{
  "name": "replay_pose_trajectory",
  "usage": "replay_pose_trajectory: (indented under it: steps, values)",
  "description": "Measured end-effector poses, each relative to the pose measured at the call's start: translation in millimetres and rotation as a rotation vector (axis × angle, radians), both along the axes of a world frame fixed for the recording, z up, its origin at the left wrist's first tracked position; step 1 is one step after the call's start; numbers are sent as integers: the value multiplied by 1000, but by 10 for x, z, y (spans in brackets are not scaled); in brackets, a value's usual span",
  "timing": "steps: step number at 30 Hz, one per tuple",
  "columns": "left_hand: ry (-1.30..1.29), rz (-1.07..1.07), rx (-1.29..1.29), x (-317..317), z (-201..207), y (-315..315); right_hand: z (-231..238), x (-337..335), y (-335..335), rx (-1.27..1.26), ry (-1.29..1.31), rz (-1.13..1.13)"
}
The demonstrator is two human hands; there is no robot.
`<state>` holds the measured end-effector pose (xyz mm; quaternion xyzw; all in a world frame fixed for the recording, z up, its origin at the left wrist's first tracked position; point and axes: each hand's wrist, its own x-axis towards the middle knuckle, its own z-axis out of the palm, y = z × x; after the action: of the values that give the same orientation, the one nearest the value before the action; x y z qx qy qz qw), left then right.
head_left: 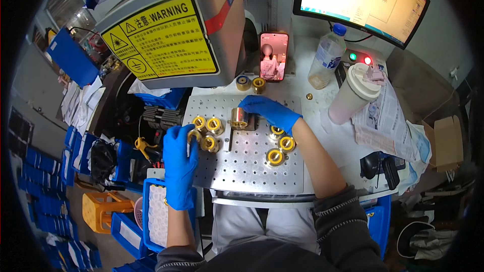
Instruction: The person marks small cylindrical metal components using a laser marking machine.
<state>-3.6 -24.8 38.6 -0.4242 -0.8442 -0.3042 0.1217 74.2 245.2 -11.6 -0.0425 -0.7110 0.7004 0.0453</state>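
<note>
Fittings of round brass-coloured metal (216, 129) flank a shiny brass-coloured cylinder (239, 117), apparently mid-work, on a perforated silver plate (247, 174); completion elsewhere is indeterminable. Blue-gloved left hand (179, 163) pinches one fitting (193, 135); blue-gloved right hand (269, 111), half-curled, touches the cylinder, grip unclear.

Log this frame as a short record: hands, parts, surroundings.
Left hand: blue-gloved, fingers at a brass fitting; grip unclear
Right hand: blue-gloved, fingers at the top of a metal cylinder
Surface: perforated metal plate
Left group: three more fittings beside the left hand
Right group: three yellow-rimmed fittings near the right wrist
Behind plate: lit phone, two fittings
Right side: blue-capped bottle, lidded cup
</note>
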Motion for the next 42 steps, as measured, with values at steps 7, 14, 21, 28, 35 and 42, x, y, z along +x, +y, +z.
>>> replay_pose_trajectory:
  steps: [7,14,21,28,35,42]
  values:
    - [-6,-182,-310,-34,96,165,6,65,25,135,74,12]
    - [-4,-180,-406,-211,126,288,65,122,102,192,-3,-170]
    - [-4,-173,-514,-296,129,387,-56,64,176,-35,-102,-343]
    - [-38,-135,-497,-276,25,315,-104,90,135,-83,-101,-318]
    - [135,-182,-222,-429,41,-142,-394,17,425,34,42,-375]
    - [-65,242,-274,-471,-198,-1805,-395,8,455,-124,6,-421]
